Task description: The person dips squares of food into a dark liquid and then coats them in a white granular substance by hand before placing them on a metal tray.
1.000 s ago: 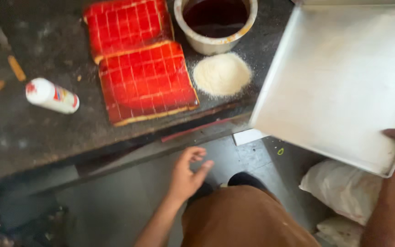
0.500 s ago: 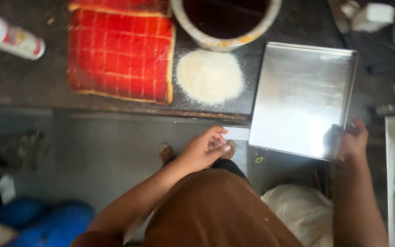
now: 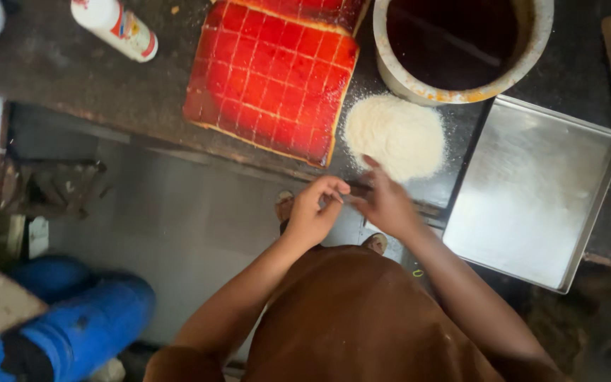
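Observation:
My left hand (image 3: 314,211) and my right hand (image 3: 385,203) meet at the front edge of the dark counter (image 3: 72,78), fingertips touching each other. Neither visibly holds anything. Just beyond my right hand lies a pile of pale powder (image 3: 394,134). A red glazed slab (image 3: 270,74) scored into small squares lies left of the pile. A metal tray (image 3: 532,191) rests on the counter to the right, overhanging its edge, with no hand on it.
A big white pot of dark liquid (image 3: 461,42) stands behind the powder. A white bottle (image 3: 116,28) lies at the back left. Blue containers (image 3: 79,311) sit on the floor at the lower left. My feet show on the grey floor under the counter.
The tray, held in my right hand, now lies on the counter and my right hand has let go. Both hands have come together at the counter's edge.

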